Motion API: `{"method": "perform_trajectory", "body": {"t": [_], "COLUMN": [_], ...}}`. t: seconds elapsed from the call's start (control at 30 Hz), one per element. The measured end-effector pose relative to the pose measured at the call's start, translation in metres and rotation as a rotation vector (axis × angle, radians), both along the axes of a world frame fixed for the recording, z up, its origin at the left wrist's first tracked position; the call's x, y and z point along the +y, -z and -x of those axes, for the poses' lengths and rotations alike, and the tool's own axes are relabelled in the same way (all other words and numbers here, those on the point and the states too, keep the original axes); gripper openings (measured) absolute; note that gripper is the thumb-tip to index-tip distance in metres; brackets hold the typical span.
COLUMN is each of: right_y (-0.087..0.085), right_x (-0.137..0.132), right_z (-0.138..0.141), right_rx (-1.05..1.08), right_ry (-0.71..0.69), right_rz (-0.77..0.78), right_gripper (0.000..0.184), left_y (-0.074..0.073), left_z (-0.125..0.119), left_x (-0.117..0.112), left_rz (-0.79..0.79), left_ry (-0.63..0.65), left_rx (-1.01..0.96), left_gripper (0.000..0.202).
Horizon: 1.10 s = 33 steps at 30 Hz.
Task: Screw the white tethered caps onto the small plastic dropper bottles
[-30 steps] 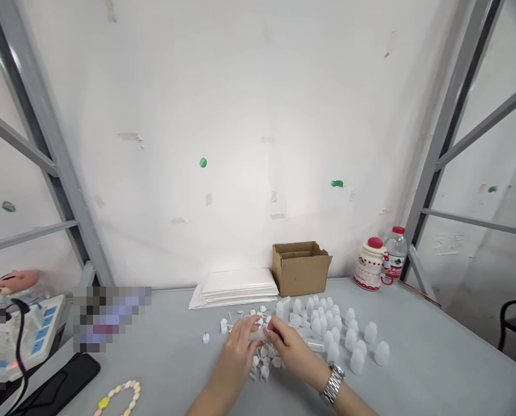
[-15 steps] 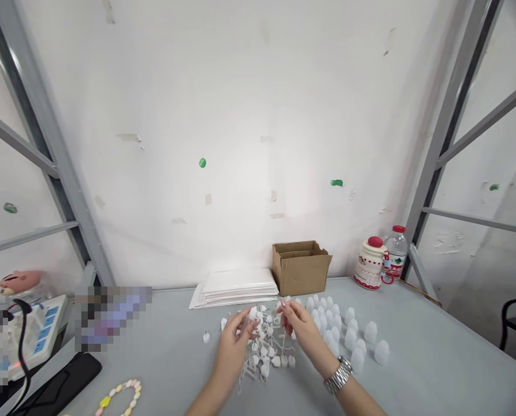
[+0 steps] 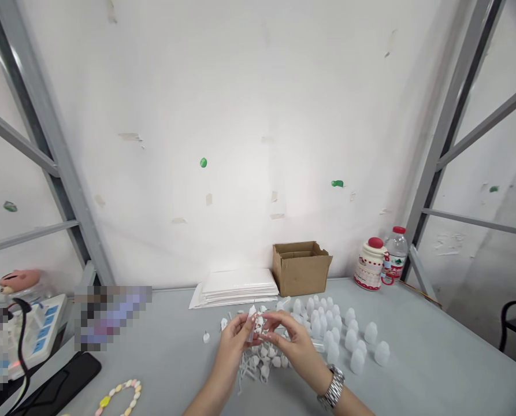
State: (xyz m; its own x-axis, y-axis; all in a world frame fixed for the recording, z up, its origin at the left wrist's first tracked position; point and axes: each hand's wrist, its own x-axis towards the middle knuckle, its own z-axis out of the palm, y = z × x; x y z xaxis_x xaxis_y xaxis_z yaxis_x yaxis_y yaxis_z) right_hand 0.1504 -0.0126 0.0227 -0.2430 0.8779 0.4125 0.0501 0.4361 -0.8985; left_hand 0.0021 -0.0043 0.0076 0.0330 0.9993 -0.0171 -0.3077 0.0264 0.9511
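My left hand (image 3: 235, 336) is closed around a small white piece with a pointed tip (image 3: 252, 312), a thin dark wire standing up from it. Below the tip, between the fingers, its body looks pale and partly see-through. My right hand (image 3: 290, 334) is close beside it, thumb and forefinger curved apart around the piece's right side; I see nothing clearly gripped there. Under both hands lies a pile of small white parts with pale cords (image 3: 264, 363), partly covered by them. Frosted dome-shaped caps (image 3: 328, 323) stand in a group to the right of my right hand.
A cardboard box (image 3: 303, 277) and a stack of white sheets (image 3: 236, 284) stand against the wall. At back right are a red-lidded jar (image 3: 370, 266) and a bottle (image 3: 397, 251). A phone (image 3: 62, 384), a bead bracelet (image 3: 130, 386) and a power strip (image 3: 45, 329) lie left.
My right hand has moved left and a little down, from the edge of the caps to beside my left hand. Its pinched fingers have spread. The left hand still holds its white piece.
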Motion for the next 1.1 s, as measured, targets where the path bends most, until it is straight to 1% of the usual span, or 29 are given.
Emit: {"method": "perform_trajectory", "body": {"t": [0.1,0.27,0.43,0.53,0.63,0.7,0.77,1.0,1.1], "right_y": [-0.002,-0.001,0.003,0.005,0.007,0.007,0.007,0.011,0.014], "right_x": [-0.002,-0.004,-0.002,0.004,0.012,0.018,0.021,0.023,0.025], "right_z": [0.001,0.003,0.003,0.001,-0.002,-0.005,-0.007,-0.006,-0.006], "right_rx": [-0.045,-0.026,-0.032,0.026,0.147,0.215,0.253,0.323,0.344], "right_ry": [0.023,0.081,0.119,0.202,0.260,0.258,0.243,0.189,0.161], "right_rz": [-0.058,-0.095,-0.102,-0.042,0.089,0.165,0.207,0.299,0.322], "right_gripper": [0.019,0.013,0.017,0.024,0.031,0.034,0.035,0.036,0.035], "left_y": [0.002,0.003,0.004,0.005,0.008,0.009,0.009,0.006,0.008], "left_z": [-0.001,-0.004,-0.006,-0.007,-0.008,-0.009,-0.010,-0.010,-0.009], "left_x": [0.000,0.000,0.000,0.001,0.002,0.002,0.002,-0.001,0.000], "left_rz": [-0.009,0.011,0.025,0.015,-0.008,-0.029,-0.054,-0.086,-0.142], "left_ry": [0.027,0.027,0.010,-0.009,-0.035,-0.050,-0.055,-0.068,-0.077], "left_rx": [0.022,0.053,0.081,0.095,0.127,0.162,0.202,0.297,0.330], "left_gripper": [0.042,0.044,0.047,0.051,0.054,0.052,0.048,0.041,0.033]}}
